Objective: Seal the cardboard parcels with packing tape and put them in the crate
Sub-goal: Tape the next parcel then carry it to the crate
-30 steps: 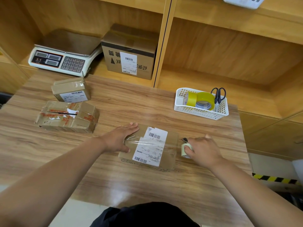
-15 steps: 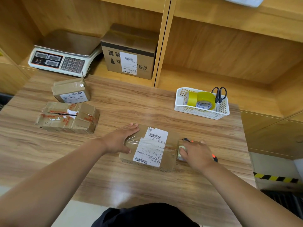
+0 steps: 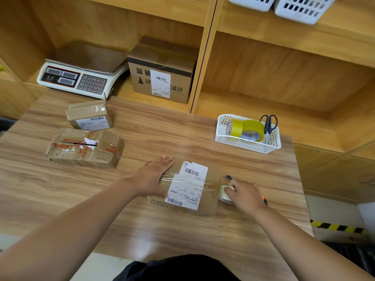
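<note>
**Tape roll held at the right end of the labelled parcel**

A flat cardboard parcel (image 3: 212,179) lies on the wooden tabletop (image 3: 162,230), near its front edge and just before the person. A white shipping label (image 3: 187,186) covers its middle, and a strip of clear tape runs across the top, over the label.

The left hand (image 3: 154,175) lies flat on the parcel's left end, fingers straight and together, pressing down; its grip is wide and holds nothing. The right hand (image 3: 245,194) is at the parcel's right end, its grip curled round a small clear tape roll (image 3: 224,192) that sits against the box edge. A cutter (image 3: 229,178) with a black tip and an orange end shows from under that hand; whether the hand holds it too cannot be told.

Well to the left lie two more parcels: a crumpled one wrapped in red-printed tape (image 3: 85,148) and, just behind it, a smaller one (image 3: 90,117) with one flap standing up. At the right rear of the tabletop a white basket (image 3: 247,146) holds a yellow tape roll (image 3: 246,128) and black scissors (image 3: 268,123).

On the shelf behind stand a weighing scale (image 3: 81,76) and, beside it, a large printed box (image 3: 162,74).
</note>
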A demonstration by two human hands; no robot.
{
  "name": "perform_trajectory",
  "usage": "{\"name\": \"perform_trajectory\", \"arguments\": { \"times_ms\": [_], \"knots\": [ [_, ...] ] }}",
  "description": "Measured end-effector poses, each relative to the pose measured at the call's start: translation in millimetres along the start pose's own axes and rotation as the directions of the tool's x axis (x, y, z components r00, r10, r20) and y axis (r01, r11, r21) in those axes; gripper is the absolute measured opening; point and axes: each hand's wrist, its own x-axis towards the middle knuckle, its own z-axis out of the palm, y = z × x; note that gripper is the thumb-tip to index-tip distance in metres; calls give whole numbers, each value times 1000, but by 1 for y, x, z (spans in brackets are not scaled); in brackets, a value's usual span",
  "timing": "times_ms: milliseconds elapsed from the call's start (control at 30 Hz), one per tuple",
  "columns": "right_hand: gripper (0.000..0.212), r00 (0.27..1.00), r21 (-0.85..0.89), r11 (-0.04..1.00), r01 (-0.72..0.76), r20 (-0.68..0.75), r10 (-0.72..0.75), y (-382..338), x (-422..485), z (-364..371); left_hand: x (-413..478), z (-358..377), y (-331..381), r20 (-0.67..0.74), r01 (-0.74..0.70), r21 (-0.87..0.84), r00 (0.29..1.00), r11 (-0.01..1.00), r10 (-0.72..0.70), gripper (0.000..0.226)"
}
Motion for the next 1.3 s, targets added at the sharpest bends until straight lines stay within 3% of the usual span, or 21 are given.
{"name": "perform_trajectory", "arguments": {
  "times_ms": [200,367,467,600,733,800,967,1067,1133,1300],
  "knots": [
    [15,977,465,864,-194,10,214,-15,2,-16,-7,-6,-12,32,-24,-42,999,999,25,116],
    [25,979,724,665,-186,80,187,-48,1,-42,-20,-21,-31,60,29,-173,998,984,-18,116],
    [18,994,698,711,-86,16,104,-72,0,-55,-27,-28,-39,67,108,-239,993,965,-94,118],
    [4,998,629,775,64,-48,-43,-96,2,-71,-33,-32,-40,85,164,-204,985,965,-149,122],
    [27,988,522,840,147,-34,-151,-126,1,-94,-37,-43,-34,68,177,-40,982,983,-174,122],
    [31,983,533,834,144,21,-183,-142,0,-103,-39,-51,-26,24,135,8,990,991,-136,120],
    [30,962,414,879,235,31,-271,-183,4,-114,-39,-74,8,-148,-80,-326,988,942,33,115],
    [30,958,447,858,252,11,-287,-201,7,-113,-34,-77,12,-174,-171,-187,975,967,139,118],
    [33,947,468,838,279,11,-321,-208,6,-114,-33,-76,5,-166,-160,-153,977,975,134,116],
    [66,925,339,877,341,43,-377,-206,3,-110,-43,-82,-9,-186,-139,-153,976,978,109,114]
  ]
}}
